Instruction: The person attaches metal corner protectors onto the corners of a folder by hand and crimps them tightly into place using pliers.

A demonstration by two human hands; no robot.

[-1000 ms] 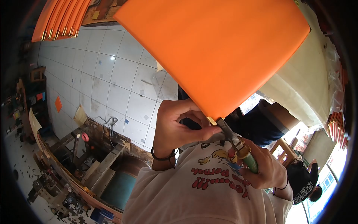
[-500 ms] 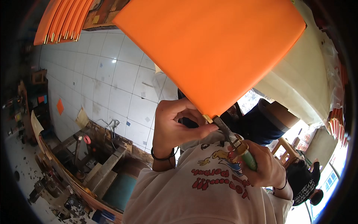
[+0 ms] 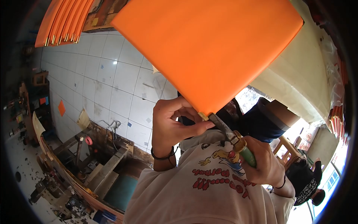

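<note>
A large orange panel (image 3: 209, 48), like a cover or folder, hangs over the upper middle with one corner pointing down at my chest. My left hand (image 3: 169, 125) is closed at that corner, thumb and fingers pinching it beside a small gold metal corner piece (image 3: 203, 116). From the right, my right hand (image 3: 263, 162) is wrapped round the green handle of a pliers-like metal tool (image 3: 227, 130). The tool's tip touches the panel's corner next to the gold piece and my left thumb. Whether its jaws are closed cannot be made out.
Orange covers with gold corners (image 3: 65, 22) are stacked at the upper left. Below lies a tiled floor (image 3: 123, 78), with a wooden frame and bench (image 3: 108, 168) at the lower left. A pale sheet (image 3: 298, 71) lies at the right; a person in black (image 3: 305, 181) is at the lower right.
The panel's lower corner has shifted slightly left and up, and both hands and the tool tip have moved with it. The tool has turned a little in my right hand.
</note>
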